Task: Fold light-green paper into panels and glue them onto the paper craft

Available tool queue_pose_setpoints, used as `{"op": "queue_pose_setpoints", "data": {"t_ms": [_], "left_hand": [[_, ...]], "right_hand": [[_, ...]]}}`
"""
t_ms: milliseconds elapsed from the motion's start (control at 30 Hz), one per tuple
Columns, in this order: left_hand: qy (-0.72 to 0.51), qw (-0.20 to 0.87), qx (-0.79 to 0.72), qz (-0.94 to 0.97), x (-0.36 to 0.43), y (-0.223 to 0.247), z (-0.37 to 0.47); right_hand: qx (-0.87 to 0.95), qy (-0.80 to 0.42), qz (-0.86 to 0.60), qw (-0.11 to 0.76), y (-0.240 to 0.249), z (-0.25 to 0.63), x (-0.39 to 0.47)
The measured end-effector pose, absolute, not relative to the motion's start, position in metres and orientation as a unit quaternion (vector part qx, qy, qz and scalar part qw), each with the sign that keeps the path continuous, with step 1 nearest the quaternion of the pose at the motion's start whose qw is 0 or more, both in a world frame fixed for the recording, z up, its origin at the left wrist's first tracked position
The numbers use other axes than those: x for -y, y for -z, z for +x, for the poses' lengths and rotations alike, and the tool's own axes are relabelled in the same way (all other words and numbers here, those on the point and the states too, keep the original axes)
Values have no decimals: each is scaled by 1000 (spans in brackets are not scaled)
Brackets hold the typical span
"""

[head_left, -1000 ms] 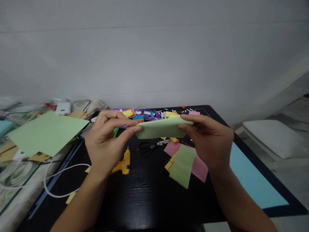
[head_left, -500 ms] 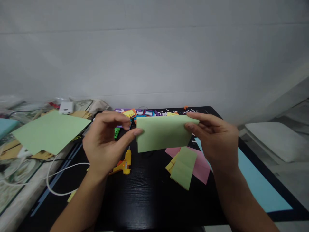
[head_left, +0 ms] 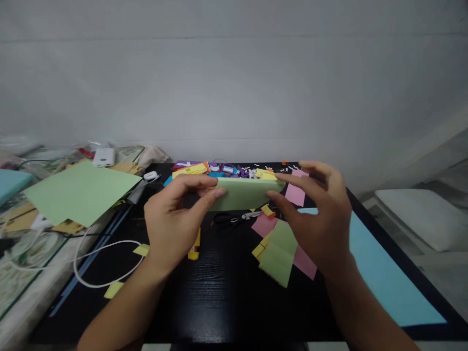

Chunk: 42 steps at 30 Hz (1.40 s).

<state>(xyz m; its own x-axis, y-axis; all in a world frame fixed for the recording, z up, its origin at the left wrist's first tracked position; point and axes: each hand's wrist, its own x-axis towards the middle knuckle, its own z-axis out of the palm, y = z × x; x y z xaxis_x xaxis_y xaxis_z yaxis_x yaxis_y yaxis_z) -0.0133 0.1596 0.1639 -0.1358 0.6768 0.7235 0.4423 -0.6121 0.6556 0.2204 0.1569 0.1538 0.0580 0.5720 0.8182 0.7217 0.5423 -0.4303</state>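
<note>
A folded piece of light green paper [head_left: 243,194] is held up above the black table, its long edge level. My left hand [head_left: 179,214] pinches its left end between thumb and fingers. At the right end, my right hand [head_left: 314,209] grips the paper between thumb and index finger, the other fingers raised. Below it lie black-handled scissors [head_left: 234,219], partly hidden by the paper. A smaller green paper piece [head_left: 280,253] rests on pink paper [head_left: 305,263] and yellow paper. The yellow glue gun [head_left: 195,246] is mostly behind my left hand.
Blue paper [head_left: 387,273] covers the table's right side. Coloured scraps [head_left: 226,170] lie along the back edge by the wall. A large green sheet [head_left: 84,190] and clutter occupy the left surface. A white cable [head_left: 78,265] loops across the table's left part.
The green paper has tipped so that less of its face shows. My left fingers have closed onto its left end. My right hand has shifted slightly left, its other fingers lifting.
</note>
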Motion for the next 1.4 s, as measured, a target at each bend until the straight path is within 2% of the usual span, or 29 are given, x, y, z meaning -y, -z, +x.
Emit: {"op": "queue_pose_setpoints", "data": {"t_ms": [133, 267, 533, 833, 1067, 1400], "left_hand": [[-580, 83, -424, 690, -156, -161, -9], [-556, 126, -419, 707, -151, -160, -2], [-547, 197, -414, 700, -150, -158, 1], [-542, 190, -392, 719, -152, -159, 3], [-561, 137, -386, 719, -153, -159, 6], [-564, 150, -390, 712, -153, -158, 7]], "right_hand": [[745, 53, -373, 550, -146, 203, -148], [771, 25, -312, 555, -140, 191, -142], [731, -2, -323, 601, -140, 188, -144], [717, -36, -324, 616, -143, 184, -142], [712, -36, -335, 616, -143, 184, -141], [714, -45, -328, 617, -141, 185, -142]]}}
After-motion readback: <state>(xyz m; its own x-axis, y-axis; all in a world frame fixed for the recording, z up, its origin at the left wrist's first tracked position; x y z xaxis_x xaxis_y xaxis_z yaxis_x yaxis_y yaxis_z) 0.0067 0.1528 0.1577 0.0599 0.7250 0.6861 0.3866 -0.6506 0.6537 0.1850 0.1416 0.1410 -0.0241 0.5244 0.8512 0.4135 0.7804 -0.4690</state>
